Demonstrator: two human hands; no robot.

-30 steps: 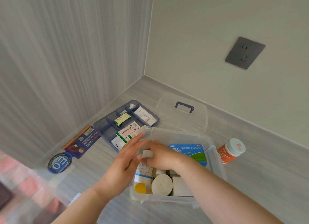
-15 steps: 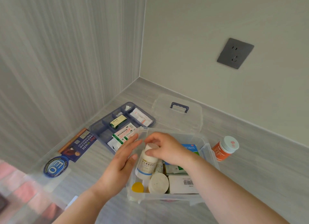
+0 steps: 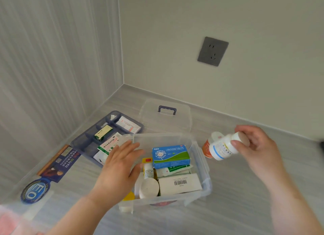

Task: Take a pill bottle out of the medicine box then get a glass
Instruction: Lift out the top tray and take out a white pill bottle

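Observation:
The clear plastic medicine box [image 3: 201, 157] stands open on the grey counter, filled with a blue Loratadine carton [image 3: 171, 156], a white roll, small bottles and packets. My right hand [image 3: 256, 147] holds a white pill bottle [image 3: 223, 148] tilted in the air to the right of the box, clear of it. My left hand [image 3: 121, 166] rests with fingers spread on the box's left rim, holding nothing. No glass is in view.
An orange bottle with a white cap [image 3: 208, 146] stands on the counter behind the held bottle. A blue divided tray [image 3: 84, 142] of packets lies left of the box, the clear lid [image 3: 166, 117] with its blue handle behind. Walls close in at left and back.
My right hand has lifted the white pill bottle out of the box and carried it to the right. My left hand has stayed at the box's left rim.

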